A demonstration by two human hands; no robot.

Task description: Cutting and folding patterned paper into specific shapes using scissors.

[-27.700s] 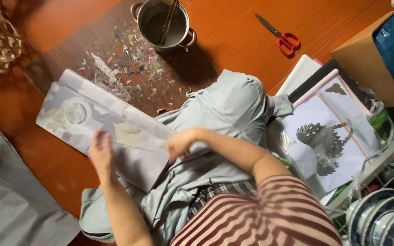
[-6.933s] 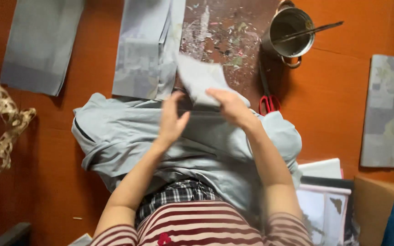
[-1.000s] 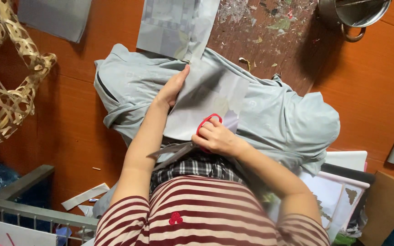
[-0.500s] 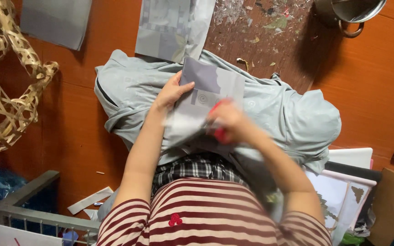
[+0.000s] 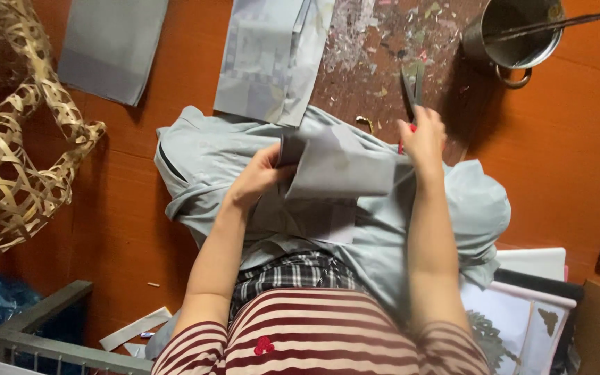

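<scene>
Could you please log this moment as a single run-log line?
left hand: holds grey paper sheet | right hand: grips red-handled scissors, blades pointing away | grey cloth on lap

Matt grey paper sheet [image 5: 342, 167], creased | scissors [image 5: 411, 90]: dull metal blades, red plastic handle | soft grey cloth garment [image 5: 467, 208], rumpled | smooth orange-brown wooden floor [image 5: 126, 208], scrap-flecked patch | worn metal pot [image 5: 515, 31] | woven bamboo-strip frame [image 5: 15, 173] | striped knit top [image 5: 314, 340]

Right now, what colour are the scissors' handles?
Red, just visible under the right hand holding the scissors; head view shows it best.
</scene>
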